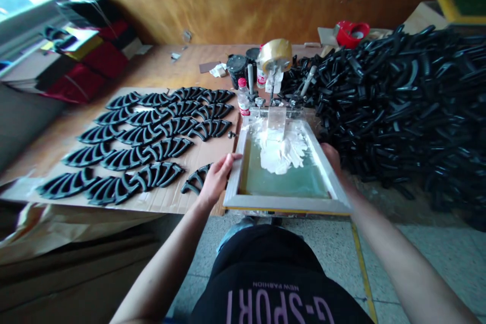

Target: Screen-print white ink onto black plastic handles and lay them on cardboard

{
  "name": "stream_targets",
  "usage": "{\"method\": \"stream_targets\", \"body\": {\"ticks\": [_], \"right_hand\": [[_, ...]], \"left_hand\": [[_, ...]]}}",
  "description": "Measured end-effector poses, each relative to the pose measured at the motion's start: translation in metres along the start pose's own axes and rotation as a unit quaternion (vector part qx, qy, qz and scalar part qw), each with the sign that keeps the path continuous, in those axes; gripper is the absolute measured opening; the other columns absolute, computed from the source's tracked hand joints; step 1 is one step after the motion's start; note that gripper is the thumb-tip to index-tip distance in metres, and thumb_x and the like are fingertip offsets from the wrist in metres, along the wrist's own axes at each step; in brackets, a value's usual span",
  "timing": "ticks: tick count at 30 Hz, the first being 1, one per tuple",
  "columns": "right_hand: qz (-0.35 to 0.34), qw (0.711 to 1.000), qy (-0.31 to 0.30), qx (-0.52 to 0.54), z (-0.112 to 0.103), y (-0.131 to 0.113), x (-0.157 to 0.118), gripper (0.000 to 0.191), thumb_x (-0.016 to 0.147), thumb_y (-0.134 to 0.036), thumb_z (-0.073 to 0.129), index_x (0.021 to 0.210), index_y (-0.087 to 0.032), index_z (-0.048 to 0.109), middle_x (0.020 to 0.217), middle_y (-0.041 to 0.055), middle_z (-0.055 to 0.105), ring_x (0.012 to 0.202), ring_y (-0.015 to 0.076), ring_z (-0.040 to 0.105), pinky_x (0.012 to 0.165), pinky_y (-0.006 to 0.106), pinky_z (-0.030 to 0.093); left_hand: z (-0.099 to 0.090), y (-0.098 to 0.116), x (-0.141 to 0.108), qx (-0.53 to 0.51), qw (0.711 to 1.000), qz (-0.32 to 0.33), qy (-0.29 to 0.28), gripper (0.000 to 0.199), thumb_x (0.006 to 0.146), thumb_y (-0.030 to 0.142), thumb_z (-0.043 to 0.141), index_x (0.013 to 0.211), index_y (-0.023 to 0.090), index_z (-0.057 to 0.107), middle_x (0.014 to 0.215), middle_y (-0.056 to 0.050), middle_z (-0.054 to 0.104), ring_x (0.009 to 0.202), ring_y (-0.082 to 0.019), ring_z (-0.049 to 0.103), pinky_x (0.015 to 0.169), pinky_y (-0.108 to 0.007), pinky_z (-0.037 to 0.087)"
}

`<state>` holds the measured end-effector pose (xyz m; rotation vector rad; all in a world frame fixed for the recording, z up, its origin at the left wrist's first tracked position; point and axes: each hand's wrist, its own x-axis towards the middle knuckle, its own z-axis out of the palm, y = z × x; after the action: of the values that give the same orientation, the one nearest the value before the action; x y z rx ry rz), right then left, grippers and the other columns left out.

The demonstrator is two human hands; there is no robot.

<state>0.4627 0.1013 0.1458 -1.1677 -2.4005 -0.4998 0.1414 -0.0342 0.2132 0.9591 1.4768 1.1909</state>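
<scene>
My left hand (217,179) grips the left rail of a silk-screen frame (287,203), and my right hand (330,157) holds its right rail. Thick white ink (279,154) lies smeared on the green mesh (284,182), with a squeegee (276,122) standing in it at the far end. Clamps (274,102) hinge the frame at the back. Just left of my left hand lies a single black plastic part (195,180), apart from the rows of similar curved, ribbed parts (152,131) on a cardboard sheet (167,203).
A large heap of black plastic parts (395,106) rises to the right of the frame. Behind it stand a plastic bottle (243,97), dark ink tins (236,67), a tape roll (275,54) and a red tape dispenser (352,33). Red and black stacks (91,55) sit by the window.
</scene>
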Motion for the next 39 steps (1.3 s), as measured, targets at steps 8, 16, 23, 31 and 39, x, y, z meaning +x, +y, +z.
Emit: {"method": "stream_targets", "body": {"ticks": [8,16,23,31,39], "right_hand": [[0.061,0.973,-0.12,0.186,-0.002,-0.052,0.086,0.044,0.081,-0.022,0.07,0.123,-0.017,0.058,0.122,0.0141,0.059,0.114,0.0288,0.053,0.096,0.042,0.045],[-0.183,0.928,-0.232,0.229,-0.028,-0.071,0.02,0.018,0.082,-0.004,0.052,0.087,-0.017,0.064,0.088,0.0046,0.066,0.08,0.017,0.058,0.069,0.027,0.04],[-0.126,0.956,-0.161,0.208,-0.027,-0.078,0.02,0.016,0.083,-0.008,0.054,0.086,-0.018,0.066,0.085,0.0051,0.066,0.081,0.0176,0.056,0.067,0.027,0.039],[-0.053,0.949,-0.151,0.271,-0.024,-0.078,0.032,0.02,0.088,-0.025,0.061,0.107,-0.024,0.067,0.098,0.0019,0.069,0.087,0.0179,0.063,0.073,0.027,0.048],[0.184,0.962,-0.034,0.196,-0.021,0.015,0.114,0.038,0.093,-0.032,0.055,0.128,-0.019,0.062,0.104,0.0081,0.069,0.092,0.022,0.065,0.087,0.035,0.05]], "left_hand": [[0.007,-0.105,0.006,0.054,0.994,-0.09,-0.015,0.073,0.083,0.049,0.06,0.148,0.024,0.036,0.077,0.001,0.06,0.059,-0.011,0.053,0.051,-0.02,0.039],[0.0,-0.113,0.01,0.071,0.993,-0.098,-0.017,0.069,0.081,0.053,0.061,0.142,0.024,0.046,0.082,-0.001,0.064,0.066,-0.013,0.057,0.054,-0.02,0.04],[0.004,-0.105,0.007,0.045,0.993,-0.104,-0.014,0.073,0.079,0.054,0.062,0.142,0.02,0.045,0.081,-0.001,0.065,0.065,-0.013,0.057,0.055,-0.021,0.042],[0.003,-0.087,0.003,0.037,0.993,-0.11,-0.024,0.075,0.08,0.051,0.064,0.144,0.021,0.042,0.084,-0.003,0.067,0.065,-0.013,0.06,0.054,-0.021,0.044],[-0.002,0.012,-0.001,-0.018,1.0,-0.023,-0.004,0.052,0.087,0.062,0.049,0.111,0.019,0.068,0.07,-0.002,0.063,0.055,-0.012,0.056,0.046,-0.022,0.041]]}}
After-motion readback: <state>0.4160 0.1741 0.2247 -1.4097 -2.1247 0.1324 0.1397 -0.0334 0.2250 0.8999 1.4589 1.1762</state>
